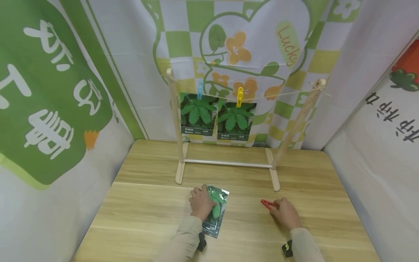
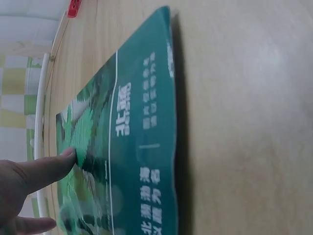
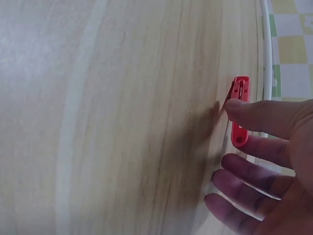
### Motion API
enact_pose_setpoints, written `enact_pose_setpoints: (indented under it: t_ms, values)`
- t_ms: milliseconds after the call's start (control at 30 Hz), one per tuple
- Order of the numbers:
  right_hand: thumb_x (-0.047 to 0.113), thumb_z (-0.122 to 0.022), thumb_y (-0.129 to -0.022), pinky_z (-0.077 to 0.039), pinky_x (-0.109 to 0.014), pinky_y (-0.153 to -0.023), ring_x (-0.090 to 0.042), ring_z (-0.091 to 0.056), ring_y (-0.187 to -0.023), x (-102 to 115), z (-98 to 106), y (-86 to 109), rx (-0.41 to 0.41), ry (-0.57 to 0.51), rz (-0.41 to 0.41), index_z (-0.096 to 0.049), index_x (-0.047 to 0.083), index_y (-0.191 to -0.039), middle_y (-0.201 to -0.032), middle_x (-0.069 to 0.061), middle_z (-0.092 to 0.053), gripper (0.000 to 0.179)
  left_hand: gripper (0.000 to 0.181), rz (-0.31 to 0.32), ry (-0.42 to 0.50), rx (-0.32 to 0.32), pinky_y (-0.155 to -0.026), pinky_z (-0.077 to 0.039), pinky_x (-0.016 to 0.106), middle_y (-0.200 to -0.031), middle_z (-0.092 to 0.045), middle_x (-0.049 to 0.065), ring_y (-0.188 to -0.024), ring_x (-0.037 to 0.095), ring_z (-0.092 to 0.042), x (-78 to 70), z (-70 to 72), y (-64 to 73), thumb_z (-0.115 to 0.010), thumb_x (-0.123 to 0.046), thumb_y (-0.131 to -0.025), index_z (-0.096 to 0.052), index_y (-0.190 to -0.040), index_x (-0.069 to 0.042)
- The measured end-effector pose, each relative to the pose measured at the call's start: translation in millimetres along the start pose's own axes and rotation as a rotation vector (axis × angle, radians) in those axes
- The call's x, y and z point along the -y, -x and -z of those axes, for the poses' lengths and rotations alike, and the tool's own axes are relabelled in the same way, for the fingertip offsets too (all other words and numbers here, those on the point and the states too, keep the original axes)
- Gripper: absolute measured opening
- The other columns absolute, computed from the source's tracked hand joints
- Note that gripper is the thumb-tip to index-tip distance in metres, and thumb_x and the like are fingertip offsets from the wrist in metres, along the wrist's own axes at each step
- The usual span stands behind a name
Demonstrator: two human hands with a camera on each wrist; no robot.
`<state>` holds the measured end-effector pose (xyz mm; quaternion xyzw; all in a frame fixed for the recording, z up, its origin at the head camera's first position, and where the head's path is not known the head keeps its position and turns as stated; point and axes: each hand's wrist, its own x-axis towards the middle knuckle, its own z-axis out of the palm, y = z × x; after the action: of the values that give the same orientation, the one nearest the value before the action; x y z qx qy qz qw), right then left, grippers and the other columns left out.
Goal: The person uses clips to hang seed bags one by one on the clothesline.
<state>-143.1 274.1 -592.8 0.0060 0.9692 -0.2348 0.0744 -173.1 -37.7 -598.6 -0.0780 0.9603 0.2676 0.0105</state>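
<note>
A glossy green seed packet (image 1: 218,211) printed with leaves lies on the wooden table, slightly slanted. My left hand (image 1: 201,203) grips its left side, the thumb across the leaf picture and the other fingers around the upper left edge. In the left wrist view, the packet's white lettering (image 2: 123,110) faces up. To the right, my right hand (image 1: 286,214) pinches a red clothespin (image 1: 267,204) between thumb and index finger, low over the table. The right wrist view shows the clothespin (image 3: 240,87) pointing away from the palm, the remaining fingers loosely bent.
Behind the hands stands a wooden rack (image 1: 178,120) with a string (image 1: 278,95) across its top. Two similar packets (image 1: 198,114) hang there, by a blue clothespin (image 1: 200,90) and a yellow clothespin (image 1: 240,97). A white rod (image 1: 227,163) joins the rack's feet. Printed cloth surrounds the table.
</note>
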Motion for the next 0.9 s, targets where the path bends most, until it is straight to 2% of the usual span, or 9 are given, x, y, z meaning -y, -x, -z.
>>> enact_pose_setpoints:
  t_ms: [100, 233, 333, 467, 567, 767, 900]
  values:
    - [0.016, -0.076, -0.080, -0.037, -0.029, -0.059, -0.018, -0.046, -0.069, -2, 1, -1.0, 0.002, -0.034, -0.011, -0.067, -0.007, -0.112, -0.085, -0.009, -0.056, 0.040, 0.078, -0.002, 0.057, -0.015, -0.073, -0.045, 0.046, -0.102, -0.052, 0.023, -0.094, 0.034, -0.048, 4.3, 1.8, -3.6, -0.088, -0.018, -0.066, -0.049, -0.130, 0.003]
    - [0.016, -0.077, -0.079, -0.037, -0.028, -0.060, -0.017, -0.046, -0.070, -1, 2, -1.1, 0.003, -0.067, -0.009, -0.067, -0.006, -0.112, -0.084, -0.008, -0.055, 0.040, 0.069, 0.004, 0.161, -0.032, -0.076, -0.046, 0.045, -0.104, -0.054, 0.023, -0.095, 0.034, -0.048, 10.1, 4.7, -7.6, -0.073, 0.001, -0.070, -0.047, -0.134, 0.003]
    - [0.016, -0.077, -0.079, -0.038, -0.029, -0.060, -0.017, -0.047, -0.071, -1, 2, -1.3, 0.006, -0.086, -0.009, -0.067, -0.005, -0.112, -0.085, -0.008, -0.057, 0.040, 0.060, 0.008, 0.220, -0.035, -0.077, -0.047, 0.044, -0.103, -0.056, 0.022, -0.095, 0.034, -0.050, 13.7, 6.8, -9.2, -0.064, 0.008, -0.070, -0.052, -0.129, 0.005]
    - [0.017, -0.075, -0.081, -0.046, -0.032, -0.066, -0.018, -0.054, -0.077, -2, 2, -2.2, 0.001, -0.119, -0.021, -0.067, -0.003, -0.113, -0.092, -0.009, -0.062, 0.039, 0.037, 0.003, 0.240, -0.038, -0.076, -0.049, 0.043, -0.096, -0.060, 0.019, -0.092, 0.032, -0.054, 17.6, 9.7, -11.3, -0.067, 0.004, -0.074, -0.064, -0.110, 0.005]
    - [0.018, -0.074, -0.083, -0.051, -0.038, -0.074, -0.021, -0.059, -0.085, -4, 2, -3.5, 0.001, -0.153, -0.033, -0.065, -0.002, -0.116, -0.099, -0.011, -0.064, 0.039, 0.028, 0.004, 0.247, -0.039, -0.075, -0.051, 0.043, -0.092, -0.063, 0.018, -0.087, 0.031, -0.059, 20.0, 12.2, -12.1, -0.072, -0.001, -0.076, -0.067, -0.103, 0.003]
    - [0.016, -0.071, -0.085, -0.053, -0.038, -0.074, -0.022, -0.061, -0.089, -3, 2, -5.1, -0.004, -0.209, -0.039, -0.063, -0.003, -0.118, -0.103, -0.012, -0.065, 0.040, 0.028, 0.074, 0.326, -0.007, -0.070, -0.056, 0.042, -0.097, -0.071, 0.019, -0.082, 0.030, -0.067, 22.2, 18.1, -12.0, -0.072, -0.006, -0.081, -0.065, -0.107, 0.000]
    - [0.013, -0.070, -0.085, -0.055, -0.040, -0.076, -0.024, -0.063, -0.090, -3, 1, -4.7, -0.031, -0.238, -0.018, -0.063, -0.006, -0.117, -0.102, -0.014, -0.065, 0.038, 0.029, 0.100, 0.348, 0.001, -0.065, -0.054, 0.039, -0.092, -0.071, 0.016, -0.076, 0.026, -0.066, 22.1, 21.4, -13.4, -0.073, -0.007, -0.080, -0.065, -0.108, -0.001]
